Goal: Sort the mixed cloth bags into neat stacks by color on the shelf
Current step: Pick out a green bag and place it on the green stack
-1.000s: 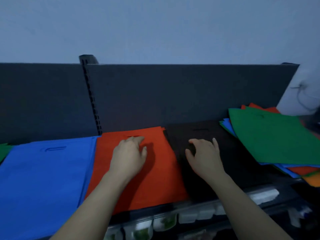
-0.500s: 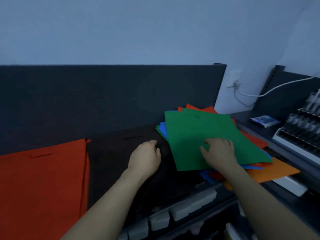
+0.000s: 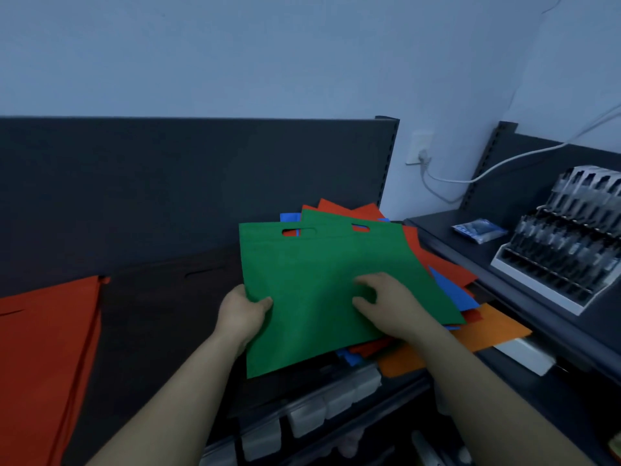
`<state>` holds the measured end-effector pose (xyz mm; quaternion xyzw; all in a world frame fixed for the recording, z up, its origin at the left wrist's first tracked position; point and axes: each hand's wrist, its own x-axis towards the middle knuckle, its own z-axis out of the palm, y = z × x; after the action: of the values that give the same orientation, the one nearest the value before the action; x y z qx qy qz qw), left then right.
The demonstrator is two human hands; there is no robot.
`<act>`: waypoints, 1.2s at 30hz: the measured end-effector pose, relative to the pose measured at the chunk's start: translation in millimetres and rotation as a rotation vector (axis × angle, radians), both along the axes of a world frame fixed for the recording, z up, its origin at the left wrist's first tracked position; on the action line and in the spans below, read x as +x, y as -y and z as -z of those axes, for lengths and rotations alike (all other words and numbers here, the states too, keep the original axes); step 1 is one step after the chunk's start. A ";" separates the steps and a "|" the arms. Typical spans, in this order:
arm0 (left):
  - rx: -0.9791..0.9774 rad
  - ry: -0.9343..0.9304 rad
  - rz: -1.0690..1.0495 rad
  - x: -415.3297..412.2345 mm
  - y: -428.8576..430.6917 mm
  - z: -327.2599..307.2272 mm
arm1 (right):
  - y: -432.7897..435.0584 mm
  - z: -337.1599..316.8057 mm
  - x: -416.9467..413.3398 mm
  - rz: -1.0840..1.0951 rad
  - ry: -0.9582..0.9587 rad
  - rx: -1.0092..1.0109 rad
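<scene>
Now, left hand on green bag

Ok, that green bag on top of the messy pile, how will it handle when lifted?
Probably light: the left hand grips the green bag by one edge. Likely thin and bendy, though it shows flat, without creases. It may slide easily off the loose pile beneath.
</scene>
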<state>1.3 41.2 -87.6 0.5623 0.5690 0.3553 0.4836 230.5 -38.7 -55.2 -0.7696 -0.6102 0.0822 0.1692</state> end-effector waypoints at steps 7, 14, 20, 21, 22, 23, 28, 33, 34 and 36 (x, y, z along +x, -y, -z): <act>0.022 0.107 0.018 -1.7 3.6 5.7 | 4.7 0.0 11.1 0.153 0.047 -0.063; -0.073 0.263 -0.010 -8.4 -2.5 6.2 | 12.7 -9.4 13.3 0.117 -0.190 0.026; -0.104 0.322 0.016 -3.1 5.3 2.6 | 9.2 -5.1 31.3 0.327 0.007 -0.143; -0.104 0.318 0.019 -2.3 5.8 2.4 | 7.9 -5.5 31.0 0.337 0.009 -0.144; -0.101 0.314 0.026 -1.9 6.3 1.8 | 6.9 -6.3 30.3 0.353 0.009 -0.145; -0.096 0.309 0.032 -1.8 6.3 1.7 | 6.1 -7.0 29.1 0.372 0.008 -0.149; -0.075 0.291 0.054 -1.4 9.0 0.1 | 3.3 -12.7 28.0 0.403 0.003 -0.182; -0.069 0.276 0.056 -1.2 8.1 2.0 | 2.3 -12.7 21.4 0.351 -0.026 -0.118; -0.067 0.272 0.054 -1.5 7.8 2.6 | 1.8 -11.9 18.2 0.307 0.004 -0.089; -0.066 0.275 0.057 -2.3 6.5 3.5 | 1.3 -10.0 12.6 0.213 0.008 -0.025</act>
<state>-1.0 34.7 -91.2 0.5080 0.4925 0.3961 0.5852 243.1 -40.0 -45.2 -0.8324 -0.5246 0.0684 0.1651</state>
